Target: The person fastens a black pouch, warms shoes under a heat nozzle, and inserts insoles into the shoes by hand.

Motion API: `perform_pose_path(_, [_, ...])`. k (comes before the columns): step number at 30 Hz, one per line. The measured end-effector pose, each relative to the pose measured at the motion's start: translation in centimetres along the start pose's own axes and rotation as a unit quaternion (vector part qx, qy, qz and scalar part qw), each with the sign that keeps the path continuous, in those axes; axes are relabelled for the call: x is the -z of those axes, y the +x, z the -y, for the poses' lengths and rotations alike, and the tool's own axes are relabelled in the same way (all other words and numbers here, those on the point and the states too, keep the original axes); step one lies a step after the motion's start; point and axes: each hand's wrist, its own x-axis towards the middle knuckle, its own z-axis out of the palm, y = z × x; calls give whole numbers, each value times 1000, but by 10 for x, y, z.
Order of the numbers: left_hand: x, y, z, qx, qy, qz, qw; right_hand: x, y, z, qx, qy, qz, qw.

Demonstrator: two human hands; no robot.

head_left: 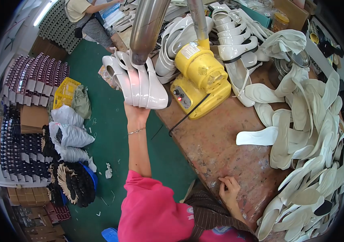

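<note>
Head camera view, from left to right: stacked dark goods (36,76) line the far left, with a yellow crate (63,94) and pale sacks (73,135) beside them on a green floor (113,161). Near the top, a co-worker (93,31) in a patterned apron stands by another work surface.

Left of centre, the wearer's left hand (136,113), below a bare forearm and pink sleeve, holds up several glossy white shoes (143,86) side by side. Its grip is closed on them from underneath, the fingers hidden. They are just under the end of a metal tube (147,30), a reddish glow on their surface. Treatment at the tube appears under way; whether it is complete cannot be told.

Right of these, a yellow machine (202,72) with a lit red indicator sits on the brown desk (224,153). Behind and beside it are more white shoes (238,48); whether they have been treated is unclear. Lower down, the right hand (229,189) rests on the desk, grip loose, fingers half-curled, holding nothing visible.

One white insole (256,137) lies at the edge of a large pile of loose insoles (301,121) at far right, none of them in either hand.
</note>
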Motion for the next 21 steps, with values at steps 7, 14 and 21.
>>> perform_pose_path(7, [24, 15, 10, -26, -44, 30, 998, -1, 3, 1, 16, 0, -9, 1000])
perform_pose_path(14, [54, 27, 10, -1, -158, 211, 965, 0, 0, 0, -4, -4, 11, 1000])
perform_pose_path(21, [36, 16, 11, -38, -173, 96, 979, -1, 0, 0, -1, -8, 7, 1000])
